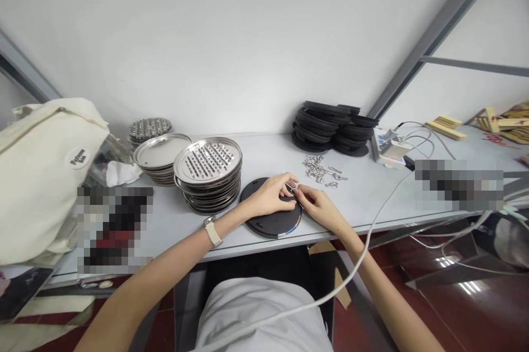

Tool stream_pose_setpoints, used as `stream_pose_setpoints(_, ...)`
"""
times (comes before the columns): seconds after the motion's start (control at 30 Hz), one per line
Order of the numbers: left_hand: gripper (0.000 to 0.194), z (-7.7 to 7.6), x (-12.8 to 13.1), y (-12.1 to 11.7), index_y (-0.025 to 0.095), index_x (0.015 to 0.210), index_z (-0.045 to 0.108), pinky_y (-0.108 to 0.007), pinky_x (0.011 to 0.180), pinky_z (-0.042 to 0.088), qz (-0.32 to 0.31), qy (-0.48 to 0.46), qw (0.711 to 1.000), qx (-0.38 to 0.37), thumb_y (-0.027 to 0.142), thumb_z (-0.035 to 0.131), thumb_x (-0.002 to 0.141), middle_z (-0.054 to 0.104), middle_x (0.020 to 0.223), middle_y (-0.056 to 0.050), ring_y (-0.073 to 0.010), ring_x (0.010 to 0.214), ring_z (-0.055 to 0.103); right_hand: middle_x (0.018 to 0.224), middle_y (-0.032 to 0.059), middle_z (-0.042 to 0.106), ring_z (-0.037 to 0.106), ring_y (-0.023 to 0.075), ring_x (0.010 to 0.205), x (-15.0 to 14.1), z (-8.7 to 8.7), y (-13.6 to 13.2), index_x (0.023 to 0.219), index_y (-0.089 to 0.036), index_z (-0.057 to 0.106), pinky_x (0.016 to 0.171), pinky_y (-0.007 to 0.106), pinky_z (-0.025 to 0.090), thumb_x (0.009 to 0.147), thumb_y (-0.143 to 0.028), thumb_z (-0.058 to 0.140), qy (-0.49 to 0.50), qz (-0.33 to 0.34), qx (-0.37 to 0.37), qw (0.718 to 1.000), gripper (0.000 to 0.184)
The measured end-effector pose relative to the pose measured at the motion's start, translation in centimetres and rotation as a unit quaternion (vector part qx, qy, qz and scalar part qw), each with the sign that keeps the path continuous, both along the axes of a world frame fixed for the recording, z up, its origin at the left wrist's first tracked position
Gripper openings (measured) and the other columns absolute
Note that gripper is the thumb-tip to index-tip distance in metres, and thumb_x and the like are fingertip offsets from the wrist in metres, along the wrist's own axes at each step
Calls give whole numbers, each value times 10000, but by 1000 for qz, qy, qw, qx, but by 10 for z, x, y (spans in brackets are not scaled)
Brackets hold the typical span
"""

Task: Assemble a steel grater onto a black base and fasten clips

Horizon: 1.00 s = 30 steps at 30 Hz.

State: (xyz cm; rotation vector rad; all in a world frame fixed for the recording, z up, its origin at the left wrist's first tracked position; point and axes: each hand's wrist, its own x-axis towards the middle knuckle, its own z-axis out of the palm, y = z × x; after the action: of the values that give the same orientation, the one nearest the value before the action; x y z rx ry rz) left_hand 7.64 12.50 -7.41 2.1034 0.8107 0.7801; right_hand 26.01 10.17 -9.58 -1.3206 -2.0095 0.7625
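Note:
A round black disc [270,223] lies flat near the table's front edge, with a strip of blue, red and white on its near rim. My left hand [273,196] reaches over it, fingers curled at its right edge. Against that same edge, the fingertips of my right hand [319,207] are pinched together, meeting those of the left. A small shiny piece [292,191] shows between the fingertips; its exact shape is hidden. Behind my hands lies a loose pile of metal rings and clips [316,169].
Stacked round metal grater plates [209,162] stand left of the disc, beside plain metal discs [161,152]. Black discs [318,126] are piled at the wall. A power strip [388,149] sits to the right, and a white cable [374,225] crosses my right forearm. A cream bag [49,176] stands far left.

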Motion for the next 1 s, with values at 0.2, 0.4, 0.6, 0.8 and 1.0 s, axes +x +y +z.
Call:
stream_pose_setpoints(0.2,376,-2,2,-1,196,1128,519,-282,798,513,12,-3,1000,5,188,595,759,592,1185,-71,-145,860,642,582,-52,308,307,109,548,3,-2,0,653,-204,331,524,247,257,941,-381,399,13,-5,2,1000,345)
stream_pose_setpoints(0.4,427,-2,3,-2,206,1190,497,-303,832,520,8,3,1000,-14,197,586,772,653,1080,-56,-174,917,651,563,-56,311,309,106,533,3,-3,0,644,-206,320,513,247,245,930,-351,402,-1,-18,7,1000,331)
stream_pose_setpoints(0.6,428,0,3,-2,205,1191,511,-288,845,514,5,-2,1000,-10,185,575,769,674,1032,-44,-171,919,656,560,-55,330,323,106,539,2,-2,-1,643,-200,342,519,243,253,912,-310,415,-10,-19,15,1000,300)
stream_pose_setpoints(0.8,444,1,2,-2,213,1199,510,-271,844,510,2,-4,1000,-14,176,573,761,681,1010,-33,-162,926,658,564,-55,342,331,108,536,3,-4,0,657,-203,353,523,246,259,922,-319,404,-8,-17,11,1000,294)
stream_pose_setpoints(1.0,441,2,2,-2,212,1186,514,-268,859,506,8,-2,1000,-20,165,587,754,682,953,-19,-150,912,655,572,-57,342,331,109,542,5,-6,1,667,-206,346,529,250,261,939,-338,394,-5,-6,11,1000,306)
